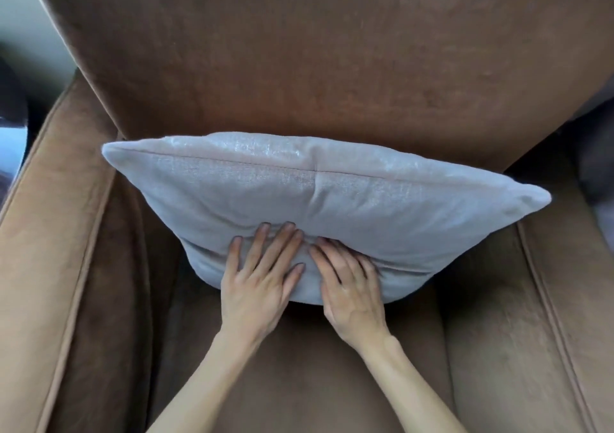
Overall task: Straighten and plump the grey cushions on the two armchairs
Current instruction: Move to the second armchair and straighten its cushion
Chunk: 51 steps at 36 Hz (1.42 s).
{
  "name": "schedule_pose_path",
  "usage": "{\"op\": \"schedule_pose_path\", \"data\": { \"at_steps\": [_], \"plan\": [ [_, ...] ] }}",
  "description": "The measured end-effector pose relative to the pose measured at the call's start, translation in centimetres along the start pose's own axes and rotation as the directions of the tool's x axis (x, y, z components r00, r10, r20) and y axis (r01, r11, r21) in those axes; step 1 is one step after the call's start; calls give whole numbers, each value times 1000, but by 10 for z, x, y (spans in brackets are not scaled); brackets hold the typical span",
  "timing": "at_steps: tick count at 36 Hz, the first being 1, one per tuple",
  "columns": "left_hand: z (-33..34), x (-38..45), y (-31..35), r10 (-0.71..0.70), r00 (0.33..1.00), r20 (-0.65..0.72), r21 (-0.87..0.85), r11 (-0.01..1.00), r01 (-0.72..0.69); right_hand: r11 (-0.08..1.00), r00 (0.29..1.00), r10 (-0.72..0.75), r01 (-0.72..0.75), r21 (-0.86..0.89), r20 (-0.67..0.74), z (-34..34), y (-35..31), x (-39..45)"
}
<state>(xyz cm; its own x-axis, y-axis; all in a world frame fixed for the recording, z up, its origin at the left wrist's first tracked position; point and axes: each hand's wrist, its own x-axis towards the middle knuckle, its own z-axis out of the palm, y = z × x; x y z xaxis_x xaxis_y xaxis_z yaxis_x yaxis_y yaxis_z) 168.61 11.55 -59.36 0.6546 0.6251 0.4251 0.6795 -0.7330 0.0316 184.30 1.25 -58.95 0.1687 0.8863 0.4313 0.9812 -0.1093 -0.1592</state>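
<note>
A pale grey cushion stands on the seat of a brown armchair, leaning back against the backrest, its top seam running left to right. My left hand lies flat on the cushion's lower front face, fingers spread. Beside it, my right hand presses flat on the same lower middle part, fingers together. The two hands almost touch. The fabric is dented and creased where they press. Neither hand grips the cushion.
The armchair's padded armrests flank the seat on both sides. The brown seat stretches toward me below the cushion. A dark object shows past the right armrest. A pale wall is at the upper left.
</note>
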Motion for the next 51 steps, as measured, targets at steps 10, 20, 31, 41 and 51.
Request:
{"op": "schedule_pose_path", "data": {
  "at_steps": [10,20,31,41,51],
  "plan": [
    [-7,-9,-25,24,999,33,62,998,-26,996,993,-64,70,-57,103,-6,73,-39],
    [-64,-55,-14,-228,973,27,-319,921,225,913,956,251,-286,292,150,-60,27,-62],
    [-26,35,-9,124,193,973,-219,757,616,815,245,-30,-555,165,969,-21,16,34],
    [-25,95,-58,314,-102,944,-208,806,555,784,172,9,-613,100,985,-25,65,60],
    [-25,35,-78,171,31,985,-162,835,526,820,169,122,-573,-3,978,-44,91,10]
  ]
}}
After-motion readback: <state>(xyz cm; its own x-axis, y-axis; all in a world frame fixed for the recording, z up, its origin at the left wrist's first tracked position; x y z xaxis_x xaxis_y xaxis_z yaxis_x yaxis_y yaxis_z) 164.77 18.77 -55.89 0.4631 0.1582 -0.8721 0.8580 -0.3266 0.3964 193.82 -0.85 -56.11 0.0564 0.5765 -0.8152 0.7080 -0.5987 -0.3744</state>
